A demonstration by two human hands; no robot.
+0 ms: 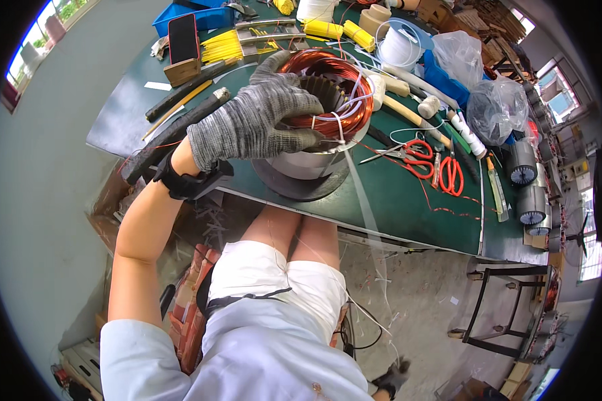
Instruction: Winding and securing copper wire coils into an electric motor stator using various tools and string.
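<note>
A motor stator (303, 164) with a thick ring of copper windings (358, 87) stands on a dark round pad (301, 190) at the near edge of the green table. My left hand (261, 113), in a grey knitted glove, grips the stator's left side, fingers over the windings. White lacing cord (362, 194) is tied round the windings at the front and runs down past the table edge. Far down at the lower right, my right hand (393, 377), in a dark glove, is closed at the cord's far end; its fingers show small.
Right of the stator lie red-handled scissors (418, 157), a mallet (408, 113) and a cutter knife (497, 190). Yellow sleeving (222, 47), a phone (183, 40) on a wooden stand and a blue tray (211, 19) sit behind. Metal motor housings (522, 164) line the right. A black-framed stool (508, 311) stands on the floor.
</note>
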